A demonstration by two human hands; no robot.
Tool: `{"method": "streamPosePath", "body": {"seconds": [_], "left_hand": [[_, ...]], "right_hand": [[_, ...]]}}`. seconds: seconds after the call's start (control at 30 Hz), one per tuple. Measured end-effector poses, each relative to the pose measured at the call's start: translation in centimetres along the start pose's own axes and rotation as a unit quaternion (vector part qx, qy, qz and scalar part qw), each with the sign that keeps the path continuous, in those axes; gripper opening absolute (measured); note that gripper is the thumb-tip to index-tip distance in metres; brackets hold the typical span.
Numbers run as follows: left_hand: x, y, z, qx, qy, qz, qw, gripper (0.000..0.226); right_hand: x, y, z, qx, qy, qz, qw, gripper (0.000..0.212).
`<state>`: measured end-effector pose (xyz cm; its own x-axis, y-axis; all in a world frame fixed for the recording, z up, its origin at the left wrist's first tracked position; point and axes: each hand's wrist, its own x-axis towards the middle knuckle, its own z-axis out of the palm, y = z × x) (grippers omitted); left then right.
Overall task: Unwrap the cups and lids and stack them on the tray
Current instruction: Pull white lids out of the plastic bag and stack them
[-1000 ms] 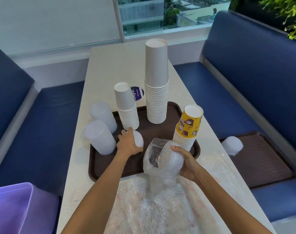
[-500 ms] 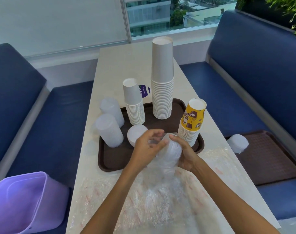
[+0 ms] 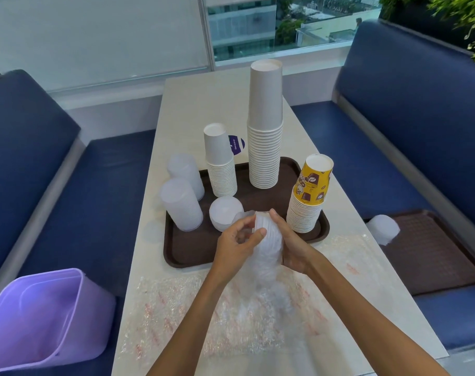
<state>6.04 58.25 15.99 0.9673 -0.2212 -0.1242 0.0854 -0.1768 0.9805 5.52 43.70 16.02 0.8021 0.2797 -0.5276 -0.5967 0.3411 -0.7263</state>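
Lid stack (image 3: 267,240), part-wrapped, sits centre frame over the near edge of the tray (image 3: 193,253). Right hand (image 3: 293,248) fingers clasp its side; left hand (image 3: 236,242) fingers pinch its upper end. Risk: a hard tug spills lids, or knocks over the yellow cup stack (image 3: 308,202) just right.

Soft daylight from window (image 3: 279,25); edges bowed, slightly blurred.
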Motion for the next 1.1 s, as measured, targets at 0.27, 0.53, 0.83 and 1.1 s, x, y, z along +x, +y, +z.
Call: {"method": "streamPosePath", "body": {"seconds": [0.27,0.53,0.83,1.1], "left_hand": [[0.4,-0.2,0.1,-0.031,0.020,-0.007,0.999,0.040],[0.5,-0.1,0.3,-0.036,0.001,0.000,0.999,0.039],[0.4,0.4,0.3,-0.024,0.003,0.003,1.000,0.029],[0.6,0.7,-0.3,-0.023,-0.001,-0.018,1.000,0.031]], "right_hand": [[-0.3,-0.2,0.2,-0.006,0.007,-0.003,1.000,0.037],[-0.5,-0.2,-0.2,0.002,0.017,-0.012,1.000,0.031],[-0.4,-0.4,-0.1,0.019,0.026,-0.014,0.999,0.021],[-0.4,-0.5,-0.1,0.023,0.028,-0.014,0.999,0.023]]}}
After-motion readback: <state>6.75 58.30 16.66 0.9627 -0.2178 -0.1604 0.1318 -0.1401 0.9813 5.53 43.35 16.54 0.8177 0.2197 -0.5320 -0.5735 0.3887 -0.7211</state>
